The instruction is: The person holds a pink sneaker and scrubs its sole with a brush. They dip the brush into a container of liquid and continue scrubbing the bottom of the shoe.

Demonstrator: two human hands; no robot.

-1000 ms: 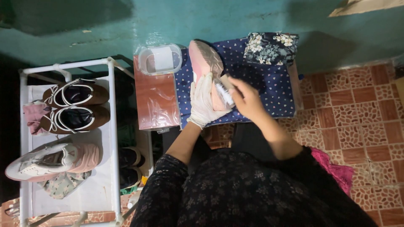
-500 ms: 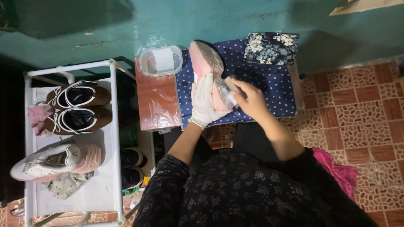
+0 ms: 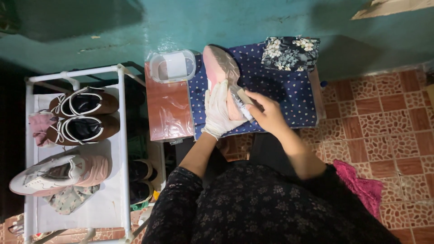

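On the small table [image 3: 168,118], which stands against a teal wall, a dark blue cloth with small dots [image 3: 289,97] covers the right part, and a pink shoe [image 3: 220,68] lies on this cloth with its toe toward the wall. The left hand [image 3: 219,110], in a white glove, is closed around the heel part of the shoe and grips it from the left side. The right hand [image 3: 266,111] is bare; it grasps a small brush [image 3: 242,103] with a pale handle and presses it against the right side of the shoe, near the heel. A clear plastic box [image 3: 172,66] stands at the far edge of the table, just beside the toe of the shoe. A folded cloth with flowers [image 3: 290,53] lies on the far right corner of the blue cloth. Left of the table is a white shoe rack [image 3: 121,135] with a pair of brown shoes [image 3: 83,116] and one pink and white sneaker [image 3: 58,172]. The floor [image 3: 384,117] has red patterned tiles.
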